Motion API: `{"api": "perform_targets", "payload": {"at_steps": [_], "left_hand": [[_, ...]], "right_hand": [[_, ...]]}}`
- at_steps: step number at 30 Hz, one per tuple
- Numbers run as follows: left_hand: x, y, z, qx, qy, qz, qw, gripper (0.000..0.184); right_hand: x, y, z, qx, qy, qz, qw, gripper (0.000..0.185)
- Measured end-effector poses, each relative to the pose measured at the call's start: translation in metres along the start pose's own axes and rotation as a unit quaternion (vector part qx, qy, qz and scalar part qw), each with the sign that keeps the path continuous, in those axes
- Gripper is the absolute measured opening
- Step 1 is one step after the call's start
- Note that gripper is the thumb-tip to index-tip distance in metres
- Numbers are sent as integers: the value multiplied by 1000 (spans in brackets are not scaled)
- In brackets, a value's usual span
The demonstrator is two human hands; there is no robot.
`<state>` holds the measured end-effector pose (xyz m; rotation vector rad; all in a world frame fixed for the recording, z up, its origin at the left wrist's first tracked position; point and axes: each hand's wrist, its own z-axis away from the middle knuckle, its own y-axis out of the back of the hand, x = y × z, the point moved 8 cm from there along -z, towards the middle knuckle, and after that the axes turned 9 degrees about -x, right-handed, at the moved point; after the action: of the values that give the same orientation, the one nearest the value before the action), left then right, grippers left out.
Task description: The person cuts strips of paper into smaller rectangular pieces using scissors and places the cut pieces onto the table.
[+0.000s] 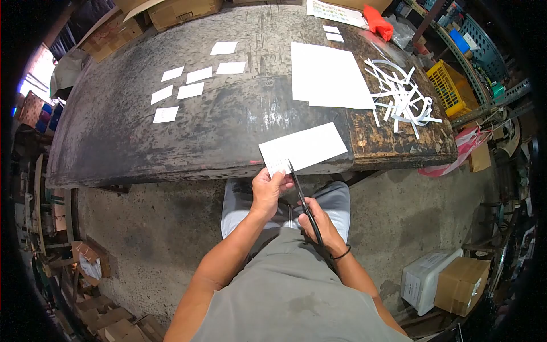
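My left hand pinches the near left corner of a white paper strip, which reaches out over the table's front edge. In my right hand is a pair of black-handled scissors, pointing up and away from me. Their blades meet the paper's near edge, just right of my left fingers. Faint marks show on the paper near that corner; I cannot read them. Whether the blades are apart or together is too small to tell.
Several small white paper cards lie on the dark table at left. Larger white sheets lie right of centre, beside a heap of thin paper offcuts. Cardboard boxes stand at the back; a yellow crate is at right.
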<state>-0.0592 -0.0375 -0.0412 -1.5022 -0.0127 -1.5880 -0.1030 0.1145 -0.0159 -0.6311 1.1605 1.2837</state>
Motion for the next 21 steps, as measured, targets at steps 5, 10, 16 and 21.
{"api": "perform_targets", "payload": {"at_steps": [5, 10, 16, 21], "left_hand": [[0, 0, 0, 1, 0, 3, 1000, 22], [0, 0, -1, 5, 7, -4, 1000, 22], [-1, 0, 0, 5, 9, -2, 1000, 21], [2, -3, 1, 4, 15, 2, 1000, 21]], "right_hand": [[-5, 2, 0, 21, 35, 10, 999, 57], [-4, 1, -1, 34, 49, 10, 998, 54], [-11, 4, 1, 45, 61, 15, 997, 52], [-9, 4, 1, 60, 69, 9, 996, 53]]}}
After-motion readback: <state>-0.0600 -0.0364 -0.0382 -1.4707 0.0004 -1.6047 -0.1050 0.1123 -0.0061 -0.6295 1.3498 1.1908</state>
